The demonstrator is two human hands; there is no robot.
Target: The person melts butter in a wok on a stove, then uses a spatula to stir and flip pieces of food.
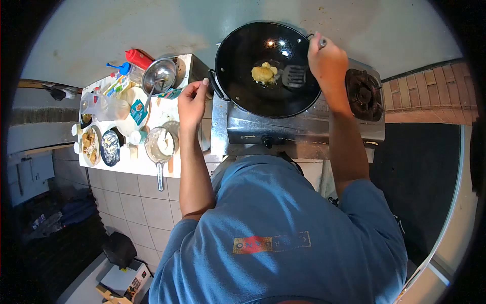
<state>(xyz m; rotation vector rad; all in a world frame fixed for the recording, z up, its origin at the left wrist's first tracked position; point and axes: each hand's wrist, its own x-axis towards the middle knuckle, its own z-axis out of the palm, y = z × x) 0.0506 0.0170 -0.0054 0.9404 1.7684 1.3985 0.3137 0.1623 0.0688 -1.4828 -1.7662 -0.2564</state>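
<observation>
A black wok (243, 96) sits on the steel gas stove, with oil and a few yellowish battered pieces of food (264, 73) in it. My right hand (326, 61) is closed around the handle of a slotted turner, above the wok's right rim. Close beside the food, the turner's slotted blade (294, 76) lies low in the wok. My left hand (193, 104) is just left of the wok's black loop handle (216, 87). Its fingers are curled in, with the thumb against them and nothing visible in them.
On the white table to the left stand a metal bowl (159, 76), a saucepan (152, 148) with white residue, a plate (90, 158) of fried food, a dark bowl (110, 148) and several bottles. A second burner (363, 95) is right of the wok.
</observation>
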